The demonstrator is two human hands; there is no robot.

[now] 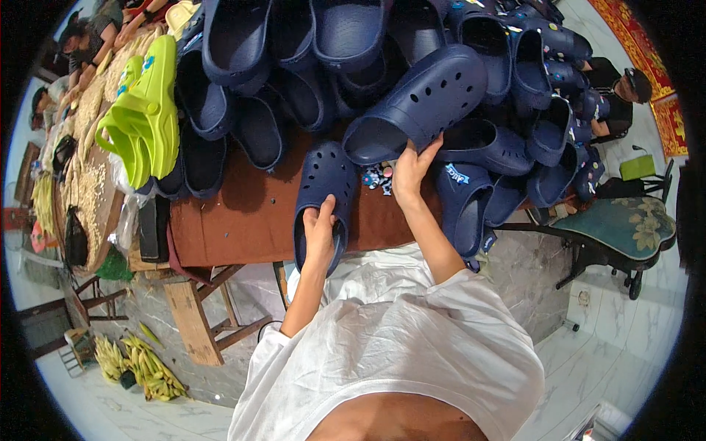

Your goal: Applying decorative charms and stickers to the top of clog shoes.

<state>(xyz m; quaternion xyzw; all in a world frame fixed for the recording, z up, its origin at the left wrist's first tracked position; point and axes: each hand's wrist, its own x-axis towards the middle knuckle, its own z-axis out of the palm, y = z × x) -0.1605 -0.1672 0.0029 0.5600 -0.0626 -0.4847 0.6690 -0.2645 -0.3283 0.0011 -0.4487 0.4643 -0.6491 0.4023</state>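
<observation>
My left hand [319,234] grips a navy blue foam clog [324,170] by its heel end, fingers inside the opening, its holed toe pointing away from me. With my right hand [413,170], I hold a second navy clog [435,88] by its side; it is tilted, toe up to the right. Between the two, a small pile of colourful shoe charms [379,177] lies on the brown cloth-covered table [228,235], partly hidden by my right hand. Just right of that hand is a navy clog with a light blue charm [457,173] on its upper.
Many navy clogs [349,33] are heaped across the table's far side. Lime green clogs [147,110] stand at the left. Beyond them, people sit around a table of pale kernels [92,176]. A green-backed office chair [614,229] stands right; corn husks [151,367] lie on the floor.
</observation>
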